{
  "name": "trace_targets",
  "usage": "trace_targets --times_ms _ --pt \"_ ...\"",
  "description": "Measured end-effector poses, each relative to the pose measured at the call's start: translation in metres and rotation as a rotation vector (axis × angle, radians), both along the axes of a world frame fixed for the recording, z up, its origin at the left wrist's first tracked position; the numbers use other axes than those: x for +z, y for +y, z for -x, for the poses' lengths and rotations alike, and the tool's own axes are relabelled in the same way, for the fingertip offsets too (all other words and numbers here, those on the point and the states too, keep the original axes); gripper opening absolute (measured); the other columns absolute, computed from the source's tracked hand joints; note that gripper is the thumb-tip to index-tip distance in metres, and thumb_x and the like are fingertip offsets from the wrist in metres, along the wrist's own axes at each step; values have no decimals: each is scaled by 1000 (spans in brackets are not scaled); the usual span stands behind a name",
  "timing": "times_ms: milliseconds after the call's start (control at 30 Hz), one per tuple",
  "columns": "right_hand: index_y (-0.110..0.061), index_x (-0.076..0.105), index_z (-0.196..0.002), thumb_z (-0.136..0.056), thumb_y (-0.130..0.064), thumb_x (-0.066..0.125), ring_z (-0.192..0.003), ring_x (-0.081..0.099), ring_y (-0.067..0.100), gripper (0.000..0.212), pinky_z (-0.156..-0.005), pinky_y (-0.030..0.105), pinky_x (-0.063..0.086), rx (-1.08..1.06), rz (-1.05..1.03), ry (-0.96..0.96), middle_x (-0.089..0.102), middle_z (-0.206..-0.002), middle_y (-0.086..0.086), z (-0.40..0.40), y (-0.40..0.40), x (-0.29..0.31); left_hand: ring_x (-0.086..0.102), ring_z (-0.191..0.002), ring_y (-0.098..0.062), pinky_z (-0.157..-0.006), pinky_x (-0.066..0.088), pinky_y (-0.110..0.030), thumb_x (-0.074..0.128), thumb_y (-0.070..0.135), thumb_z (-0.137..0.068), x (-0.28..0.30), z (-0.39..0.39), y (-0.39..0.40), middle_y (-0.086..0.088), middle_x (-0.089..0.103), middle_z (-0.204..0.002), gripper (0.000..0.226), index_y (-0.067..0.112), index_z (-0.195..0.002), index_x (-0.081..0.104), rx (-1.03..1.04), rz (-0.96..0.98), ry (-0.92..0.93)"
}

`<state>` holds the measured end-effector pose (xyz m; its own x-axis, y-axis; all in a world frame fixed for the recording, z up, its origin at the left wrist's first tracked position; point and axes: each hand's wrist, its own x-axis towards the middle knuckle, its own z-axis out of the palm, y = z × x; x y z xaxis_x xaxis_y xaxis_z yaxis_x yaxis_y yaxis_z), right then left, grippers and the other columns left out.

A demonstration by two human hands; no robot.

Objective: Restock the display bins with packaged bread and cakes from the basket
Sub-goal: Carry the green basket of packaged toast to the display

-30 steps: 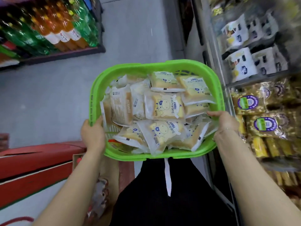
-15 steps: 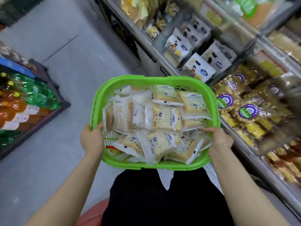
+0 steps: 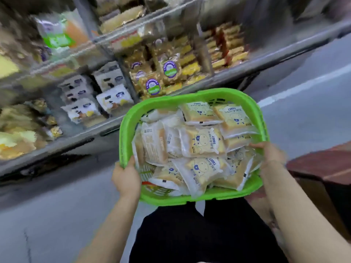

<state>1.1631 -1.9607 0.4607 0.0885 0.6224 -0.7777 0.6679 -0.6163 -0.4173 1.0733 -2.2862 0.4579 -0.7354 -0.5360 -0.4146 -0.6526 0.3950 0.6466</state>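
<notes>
A bright green plastic basket (image 3: 171, 102) is held in front of my body, piled with several clear packets of toast (image 3: 201, 143) printed with a blue cartoon cow. My left hand (image 3: 126, 177) grips the basket's left rim near the front corner. My right hand (image 3: 270, 154) grips the right rim, fingers curled over the edge. Behind the basket, to the upper left, run the display bins (image 3: 117, 118) of a shelf unit, blurred by motion. One bin holds white packets (image 3: 114, 99), the one beside it golden packets with purple and green labels (image 3: 153, 86).
Higher shelf tiers (image 3: 121, 40) hold more wrapped bread and cakes, too blurred to tell apart. Grey floor (image 3: 57, 215) lies at the lower left and the right. A red-brown box (image 3: 322, 166) stands close on my right. My dark trousers fill the bottom centre.
My view has swung right to face the shelf, which now spans the upper left instead of the right. The drinks rack has left view. Both hands keep the same grip on the basket.
</notes>
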Motion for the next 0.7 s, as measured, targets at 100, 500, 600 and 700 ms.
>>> trace_targets --times_ms 100,500,600,700 --pt "-3 55 -73 -54 -10 79 -58 46 17 31 -49 21 40 -278 -27 4 49 -70 -2 -49 34 0 53 -74 -25 -68 36 -34 61 25 -89 -3 17 58 -1 58 -75 14 12 -84 58 -217 -8 2" --pt "-10 61 -60 -16 -18 76 -55 61 19 47 -51 29 50 -978 -113 47 63 -63 -3 -174 124 -37 53 -80 -29 -71 37 -35 57 35 -91 -34 51 301 -7 57 -85 27 8 -90 55 -922 88 -44" --pt "-11 59 -60 -21 -20 75 -56 60 20 42 -54 30 49 -1091 -103 32 62 -64 -2 -174 144 -49 50 -83 -27 -73 35 -33 56 36 -91 -54 68 373 -5 55 -89 24 12 -93 52 -1089 122 -84" --pt "-13 58 -59 -27 -19 75 -54 58 19 37 -52 27 46 -1184 -93 32 60 -63 -2 -164 164 -64 49 -86 -26 -75 34 -32 54 37 -92 -76 84 435 -3 52 -93 24 15 -97 49 -1222 152 -118"
